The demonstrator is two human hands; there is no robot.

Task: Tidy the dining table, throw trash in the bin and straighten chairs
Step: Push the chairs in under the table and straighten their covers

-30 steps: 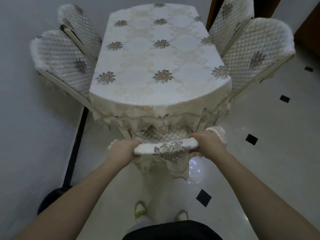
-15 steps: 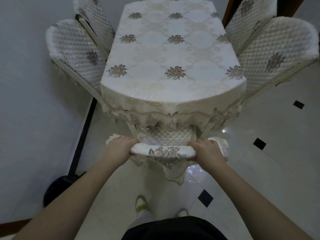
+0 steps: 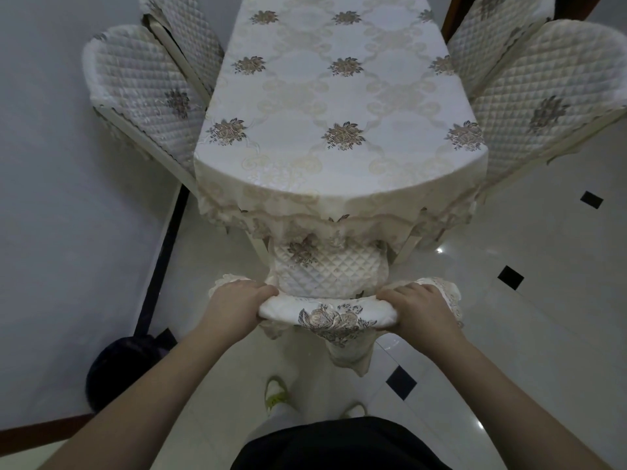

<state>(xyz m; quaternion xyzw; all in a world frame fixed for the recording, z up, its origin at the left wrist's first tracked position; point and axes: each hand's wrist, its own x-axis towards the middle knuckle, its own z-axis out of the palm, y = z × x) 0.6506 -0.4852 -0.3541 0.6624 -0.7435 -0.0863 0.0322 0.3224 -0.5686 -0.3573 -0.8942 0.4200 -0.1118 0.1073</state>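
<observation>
Cream quilted fabric pretty much everywhere. Both hands are on the top rail of the near chair (image 3: 327, 308), the one at the rounded end of the dining surface (image 3: 339, 96). Left hand (image 3: 234, 308) is wrapped closed around the left end of the rail, right hand (image 3: 419, 310) is wrapped closed around the right end, thumbs tucked under the padded cover. The cover has an embroidered flower in the middle, and a lace-edged flap hangs down the back of it toward the floor (image 3: 509, 334).

The chair's seat cushion (image 3: 330, 269) is partly under the hanging lace edge of the tablecloth (image 3: 339, 171), so the seat sits tucked in under the end of the surface. The cloth is cream with a grid of brownish flower bunches, and nothing sits on top of it.

Two more chairs on the left side: a nearer one (image 3: 142, 93) and another behind it (image 3: 185, 32), both with backs tight against the surface edge. Same on the right, nearer one (image 3: 543, 93) and the farther one (image 3: 492, 25).

Glossy white floor tiles with little black diamond insets. A dark round thing (image 3: 118, 371) sits on the floor by the left wall, can't tell what it is. Person's light shoes (image 3: 276, 395) show just behind the chair.
</observation>
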